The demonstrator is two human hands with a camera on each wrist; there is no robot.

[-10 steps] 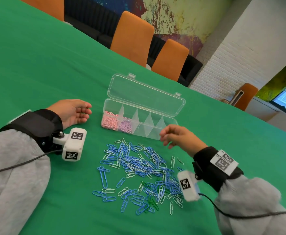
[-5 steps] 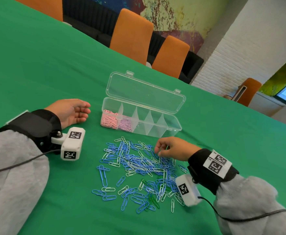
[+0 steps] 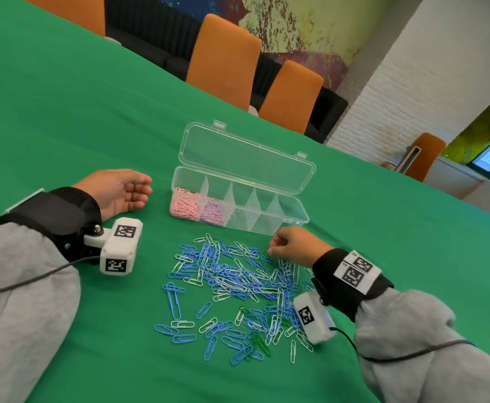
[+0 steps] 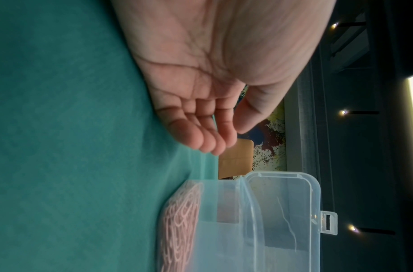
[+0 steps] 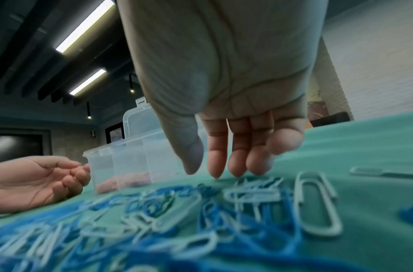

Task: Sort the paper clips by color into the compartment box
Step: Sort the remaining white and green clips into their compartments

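Observation:
A clear compartment box (image 3: 267,226) stands with its lid (image 3: 246,164) open; pink clips (image 3: 184,206) fill its leftmost compartment and lilac clips (image 3: 213,213) the one beside it. In front lies a loose pile of blue and white paper clips (image 3: 232,283) with a few green clips (image 3: 255,315) among them. My right hand (image 3: 271,249) hovers at the pile's far right edge, fingers pointing down. In the right wrist view its fingertips (image 5: 216,174) touch the cloth beside white clips (image 5: 317,202), with nothing pinched. My left hand (image 3: 146,189) rests empty, palm up, left of the box.
The green cloth (image 3: 63,112) covers the whole table. Orange chairs (image 3: 223,59) stand along the far edge. The box's other compartments (image 3: 255,210) look empty. Camera cables trail from both wrists over the near cloth.
My right hand has come down and back from above the box's front edge to the far edge of the clip pile. The left hand has stayed where it was.

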